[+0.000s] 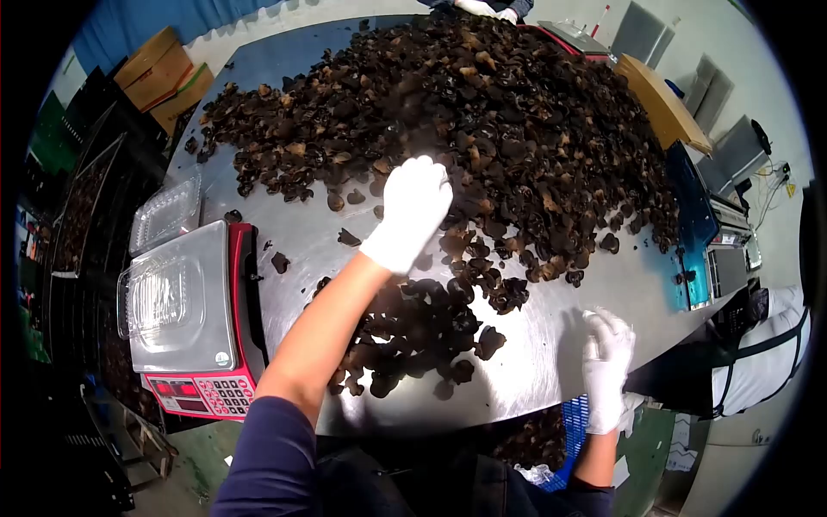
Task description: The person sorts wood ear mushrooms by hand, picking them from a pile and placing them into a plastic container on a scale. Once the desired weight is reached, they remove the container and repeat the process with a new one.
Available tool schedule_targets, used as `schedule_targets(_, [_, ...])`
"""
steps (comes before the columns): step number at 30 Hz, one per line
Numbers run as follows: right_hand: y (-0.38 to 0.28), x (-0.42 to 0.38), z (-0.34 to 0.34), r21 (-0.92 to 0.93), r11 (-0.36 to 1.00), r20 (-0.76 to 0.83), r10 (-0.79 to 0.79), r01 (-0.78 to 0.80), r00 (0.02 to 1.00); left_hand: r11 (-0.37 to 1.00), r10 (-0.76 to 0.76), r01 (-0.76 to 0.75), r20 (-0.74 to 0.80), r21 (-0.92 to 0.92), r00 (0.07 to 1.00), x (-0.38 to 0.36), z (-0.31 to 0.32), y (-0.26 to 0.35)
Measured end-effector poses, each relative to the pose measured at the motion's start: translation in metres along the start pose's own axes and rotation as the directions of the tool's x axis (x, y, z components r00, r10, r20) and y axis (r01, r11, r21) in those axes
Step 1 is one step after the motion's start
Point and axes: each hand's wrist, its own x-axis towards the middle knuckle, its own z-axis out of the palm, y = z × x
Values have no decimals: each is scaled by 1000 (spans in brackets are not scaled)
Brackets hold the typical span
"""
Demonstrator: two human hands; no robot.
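Observation:
A big heap of dried black fungus [551, 129] covers much of the metal table. At its near edge is my left hand [416, 207], in a white glove, with fingers curled closed; whatever they hold is hidden. Below my left forearm lies a smaller, loose group of black fungus pieces [413, 332]. My right hand [608, 358], also gloved in white, hovers near the table's front edge on the right. Its fingers are loosely bent and apart, with nothing seen in them. A red digital scale [185, 302] on the left bears a clear plastic container [168, 297].
Another clear plastic tray [168, 215] lies behind the scale. A blue crate [573, 431] with dark pieces stands below the front edge. Across the table are another person's gloved hands [487, 9]; a second person's white sleeve [767, 353] is at right. Cardboard boxes [164, 73] stand back left.

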Motion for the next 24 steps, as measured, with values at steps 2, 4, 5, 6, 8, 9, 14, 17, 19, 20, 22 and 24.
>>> schedule_targets(2, [28,-6,-9,50,996,-11,78,-77,997,992,78,-77,2,-102,997,-27,-33,37])
schedule_targets(4, [29,2,-12,110,981,-32,162,-158,986,884,380,-303,170,-356,909,-82,-53,87])
schedule_targets(5, [22,10,-9,111,982,-30,157,-153,987,899,397,-258,410,-354,821,-129,-17,115])
schedule_targets(6, [13,19,-3,149,986,-9,77,-74,997,768,598,-408,327,-493,732,-153,-44,129])
schedule_targets(8, [-14,35,14,219,975,25,-35,28,999,776,617,-389,470,-497,631,-176,-33,143])
schedule_targets(9, [-30,39,28,254,966,44,-61,48,997,814,577,-380,536,-438,617,-172,-34,141])
schedule_targets(14, [-77,15,83,291,950,248,-194,118,949,963,264,-269,329,-33,906,-106,-32,75])
schedule_targets(17, [-100,-17,68,284,935,308,-297,211,904,974,195,-225,652,-38,732,-124,-48,56])
schedule_targets(19, [-94,-33,61,327,928,286,-277,178,917,967,206,-252,721,-46,662,-133,-73,56])
schedule_targets(20, [-92,-38,57,369,918,265,-253,144,931,965,212,-256,728,-52,652,-134,-81,53])
schedule_targets(22, [-86,-36,53,396,917,239,-148,43,960,964,265,-202,626,-171,733,-138,-92,48])
schedule_targets(24, [-76,-27,63,436,900,101,-59,9,993,966,248,-153,576,-209,779,-130,-93,44])
